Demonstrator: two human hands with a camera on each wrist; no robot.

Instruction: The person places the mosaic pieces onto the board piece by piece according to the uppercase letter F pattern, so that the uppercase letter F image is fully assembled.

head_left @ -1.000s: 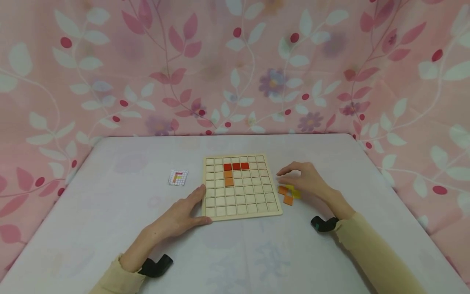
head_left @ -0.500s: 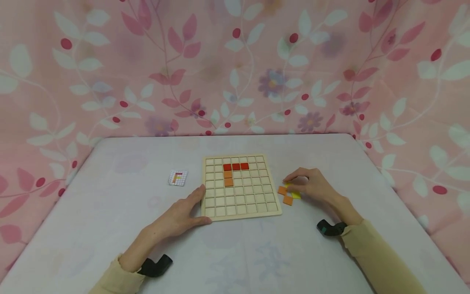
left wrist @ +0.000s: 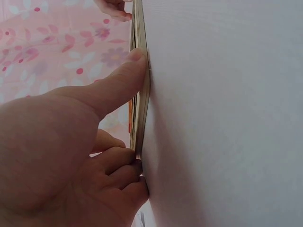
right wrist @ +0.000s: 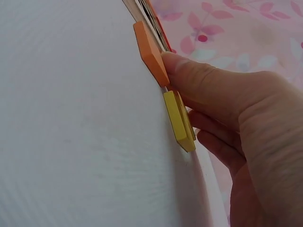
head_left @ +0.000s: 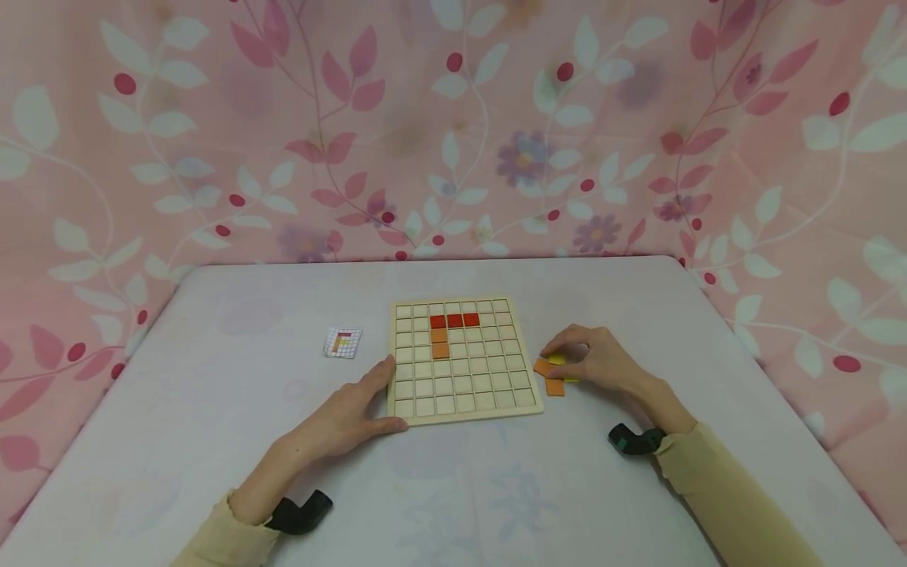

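Currently: one gridded board, flat on the table, bearing three red tiles in a row and two seated orange tiles in a column below the leftmost red.
Left hand: fingers extended, thumb on the board's near edge, index finger at its left edge.
Right hand: thumb and index finger bent at a loose orange tile; whether this grip is closed on it cannot be told.
Said tile: just beside the board's right edge, leftward of the right palm, with no evident long axis; right hand nearer, left across the board.
Also: second loose orange tile, on the near side; yellow tiles, partly hidden by the hand; printed card, left of the board.
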